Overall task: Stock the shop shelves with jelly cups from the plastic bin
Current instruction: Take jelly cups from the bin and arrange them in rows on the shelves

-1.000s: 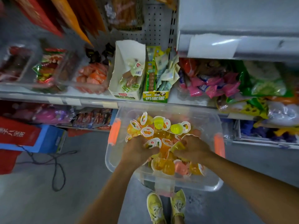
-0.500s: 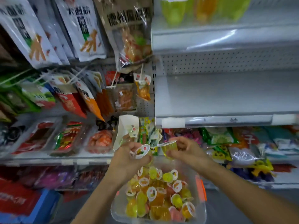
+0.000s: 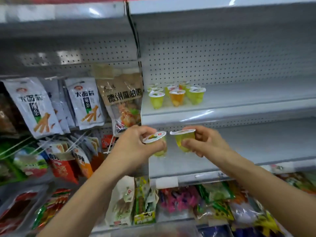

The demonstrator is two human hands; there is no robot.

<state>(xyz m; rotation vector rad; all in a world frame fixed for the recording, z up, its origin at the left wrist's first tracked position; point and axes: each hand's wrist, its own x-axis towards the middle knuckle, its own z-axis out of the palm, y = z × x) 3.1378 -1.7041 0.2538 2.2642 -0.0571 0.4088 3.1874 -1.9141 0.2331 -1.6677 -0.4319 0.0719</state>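
Since half a second ago both hands have risen from over the bin, now out of view. Left cup [image 3: 154, 137] pinched in left hand [image 3: 136, 146], tilted; right cup [image 3: 184, 138] pinched in right hand [image 3: 205, 142]. Cups side by side, just below the upper shelf [image 3: 256, 96] with the stocked cups [image 3: 177, 94]. Forearms reach up and forward; placement looks next.

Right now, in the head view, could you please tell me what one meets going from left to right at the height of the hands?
Hanging snack packets → left hand → left jelly cup → right jelly cup → right hand → grey shelf.
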